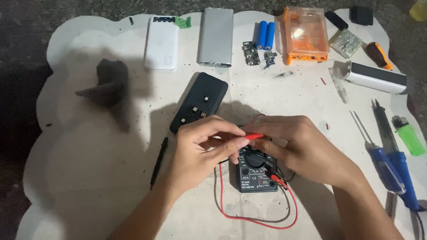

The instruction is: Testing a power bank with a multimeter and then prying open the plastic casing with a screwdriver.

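Observation:
My left hand [202,149] and my right hand [296,146] meet over a small black multimeter [255,175] lying on the white table [89,178]. A red test probe [254,136] is pinched between the fingers of both hands. Its red lead wire [258,220] loops across the table below the meter. A black lead runs beside it near the meter's sockets. Most of the meter's upper half is hidden by my hands. A black power bank [200,102] lies just beyond my left hand.
A white power bank [161,43], a silver one [216,37], two blue cells [265,35], a small circuit board [251,53] and an orange case [305,34] line the far edge. A blue soldering iron [393,155], tweezers [361,126] and a green lighter [408,135] lie right. A black probe [159,162] lies left.

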